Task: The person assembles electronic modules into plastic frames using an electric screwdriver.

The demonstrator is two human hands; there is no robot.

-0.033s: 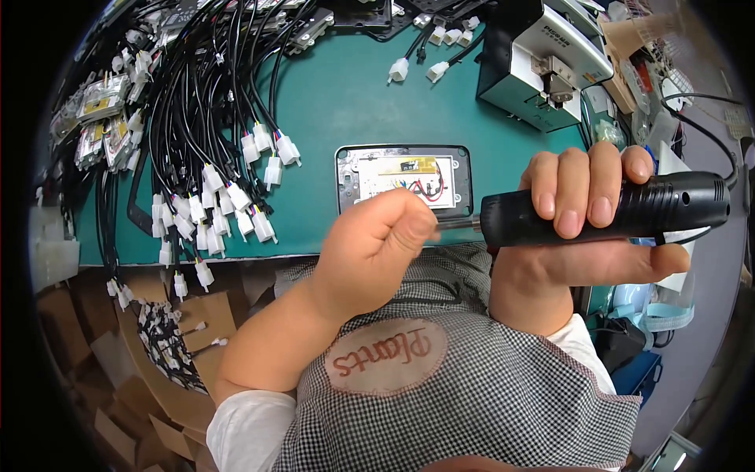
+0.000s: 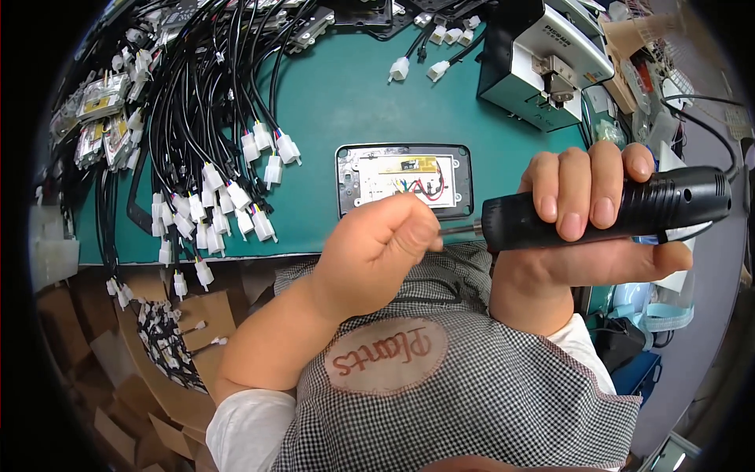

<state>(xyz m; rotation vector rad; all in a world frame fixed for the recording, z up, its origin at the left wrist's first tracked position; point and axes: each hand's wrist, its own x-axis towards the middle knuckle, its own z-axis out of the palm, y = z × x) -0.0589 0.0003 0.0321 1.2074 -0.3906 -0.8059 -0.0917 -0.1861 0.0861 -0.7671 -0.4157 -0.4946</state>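
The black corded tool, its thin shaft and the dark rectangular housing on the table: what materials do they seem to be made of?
Tool body: probably hard black plastic, satin, judging by its soft highlights and moulded-looking ribs. Shaft: apparently bare metal, as it is grey with bright glints. Housing: likely smooth dark plastic, given its rim and rounded corners, but painted metal is possible.

metal shaft [image 2: 464, 230]: left end hidden | black case [image 2: 465, 181]: lower edge part-covered | black cables [image 2: 206, 86]: cropped at top
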